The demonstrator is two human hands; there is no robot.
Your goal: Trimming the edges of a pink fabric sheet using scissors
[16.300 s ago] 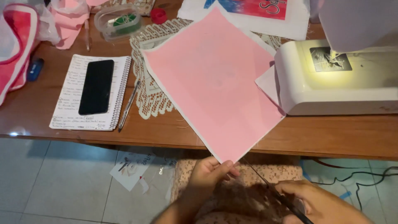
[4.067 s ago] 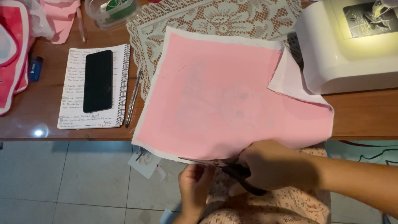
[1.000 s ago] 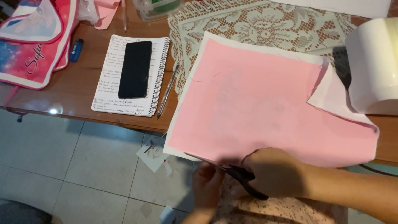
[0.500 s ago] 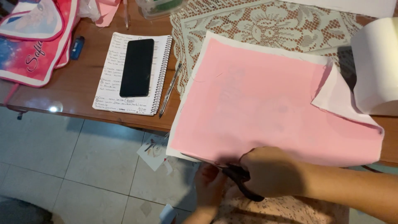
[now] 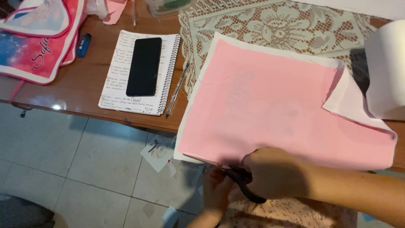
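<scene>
right hand (image 5: 276,179) grips one pair of scissors (image 5: 244,185) at the near edge of one pink sheet (image 5: 270,105) overhanging the table (image 5: 84,84), left hand (image 5: 217,188) pinching that edge beneath.

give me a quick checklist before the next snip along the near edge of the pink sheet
1. Scissors held in right hand: ok.
2. Left hand supports pink sheet at near edge: cannot tell, it sits under the sheet.
3. Left fingers away from blades: cannot tell, blades hidden.
4. Sheet lies flat: not ok, right corner folded over.
5. Pen and phone off the sheet: ok.
</scene>
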